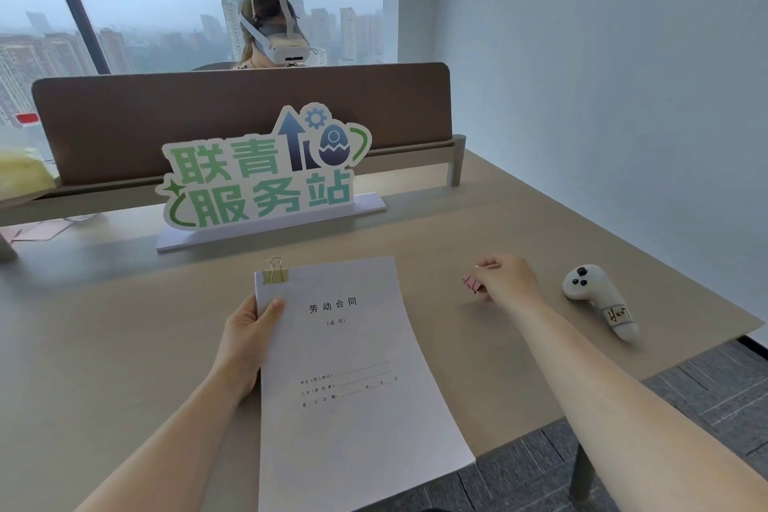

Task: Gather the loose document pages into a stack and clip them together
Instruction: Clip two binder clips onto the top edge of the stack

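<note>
A stack of white document pages (349,366) with printed text lies on the beige desk (124,324), its near end reaching past the desk's front edge. A gold binder clip (276,272) is clamped on the stack's top left corner. My left hand (249,339) grips the stack's left edge, thumb on top. To the right of the stack, my right hand (505,276) rests on the desk with its fingers curled round a small pink binder clip (471,283).
A white handheld controller (598,299) lies on the desk at the right. A green and white standing sign (266,175) stands behind the pages, in front of a brown divider (232,112). A person wearing a headset (276,29) sits beyond it. Pink paper (41,229) lies far left.
</note>
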Demonstrator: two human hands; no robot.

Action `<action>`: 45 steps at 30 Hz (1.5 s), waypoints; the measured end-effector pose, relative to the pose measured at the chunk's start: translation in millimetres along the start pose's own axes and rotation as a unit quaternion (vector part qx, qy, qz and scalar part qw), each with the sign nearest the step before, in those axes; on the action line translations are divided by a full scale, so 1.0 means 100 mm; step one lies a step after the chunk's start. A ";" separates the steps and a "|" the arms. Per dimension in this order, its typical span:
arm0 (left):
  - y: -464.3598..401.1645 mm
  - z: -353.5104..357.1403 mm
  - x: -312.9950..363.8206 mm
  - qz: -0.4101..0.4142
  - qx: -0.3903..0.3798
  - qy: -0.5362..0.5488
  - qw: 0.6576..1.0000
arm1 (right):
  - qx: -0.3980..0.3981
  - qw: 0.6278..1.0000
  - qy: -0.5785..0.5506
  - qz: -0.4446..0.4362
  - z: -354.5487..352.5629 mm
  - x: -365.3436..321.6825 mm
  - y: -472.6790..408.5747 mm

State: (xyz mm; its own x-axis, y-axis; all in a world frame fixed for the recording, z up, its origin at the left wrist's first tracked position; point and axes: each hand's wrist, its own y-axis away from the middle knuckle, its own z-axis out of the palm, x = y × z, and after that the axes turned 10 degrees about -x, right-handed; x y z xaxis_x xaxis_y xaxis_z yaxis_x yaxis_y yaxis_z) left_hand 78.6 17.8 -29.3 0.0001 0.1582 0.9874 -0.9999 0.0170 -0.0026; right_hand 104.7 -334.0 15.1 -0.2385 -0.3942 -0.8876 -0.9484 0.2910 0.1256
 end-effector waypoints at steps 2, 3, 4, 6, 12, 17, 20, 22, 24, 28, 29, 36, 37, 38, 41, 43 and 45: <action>0.00 -0.01 0.00 0.000 -0.012 0.000 1.000 | -0.049 0.998 -0.028 -0.015 0.04 -0.12 0.04; 0.00 -0.01 -0.01 0.001 -0.014 0.000 1.000 | -0.072 0.997 -0.023 -0.026 0.06 -0.17 0.04; -0.01 -0.01 -0.01 0.001 -0.014 -0.001 1.000 | -0.089 0.995 -0.010 -0.043 0.10 -0.22 0.02; -0.02 -0.02 -0.03 -0.001 -0.013 -0.001 1.000 | -0.110 0.990 0.027 -0.084 0.19 -0.36 0.02; -0.03 -0.05 -0.04 -0.004 -0.015 0.010 1.000 | -0.184 0.963 0.056 -0.190 0.51 -0.75 0.04; -0.04 -0.06 -0.06 -0.003 -0.016 0.022 1.000 | -0.190 0.941 0.124 -0.252 0.71 -0.96 -0.06; -0.03 -0.06 -0.06 0.000 -0.021 0.027 0.999 | -0.207 0.929 0.138 -0.275 0.79 -1.06 -0.10; -0.04 -0.07 -0.07 0.006 -0.026 0.031 0.999 | -0.225 0.922 0.142 -0.281 0.82 -1.12 -0.12; -0.04 -0.07 -0.07 0.009 -0.028 0.037 0.999 | -0.240 0.916 0.152 -0.283 0.85 -1.16 -0.15; -0.04 -0.07 -0.08 0.009 -0.028 0.047 0.998 | -0.268 0.903 0.178 -0.284 0.88 -1.23 -0.17; -0.05 -0.08 -0.09 0.008 -0.028 0.050 0.998 | -0.270 0.902 0.183 -0.283 0.89 -1.24 -0.17; -0.06 -0.07 -0.10 0.005 -0.021 0.063 0.998 | -0.306 0.901 0.180 -0.250 0.85 -1.24 -0.20; -0.06 -0.07 -0.10 0.007 -0.021 0.064 0.998 | -0.310 0.901 0.180 -0.245 0.84 -1.23 -0.20; -0.05 -0.07 -0.10 0.008 -0.020 0.064 0.998 | -0.314 0.900 0.181 -0.241 0.83 -1.22 -0.20; -0.05 -0.07 -0.10 0.010 -0.015 0.067 0.998 | -0.317 0.902 0.177 -0.233 0.80 -1.19 -0.19; -0.04 -0.07 -0.09 0.008 -0.013 0.069 0.998 | -0.311 0.905 0.172 -0.233 0.79 -1.19 -0.19; -0.04 -0.08 -0.09 0.006 -0.011 0.070 0.998 | -0.309 0.906 0.169 -0.236 0.78 -1.20 -0.19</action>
State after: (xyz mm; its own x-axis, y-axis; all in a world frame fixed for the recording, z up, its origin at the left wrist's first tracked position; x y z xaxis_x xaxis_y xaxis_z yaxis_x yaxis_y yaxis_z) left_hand 82.8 23.8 -39.4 -0.0080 0.2940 0.9558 -0.9992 0.0350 -0.0191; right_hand 168.0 -223.8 84.4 0.2729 -0.6224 -0.7335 -0.8719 -0.4823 0.0848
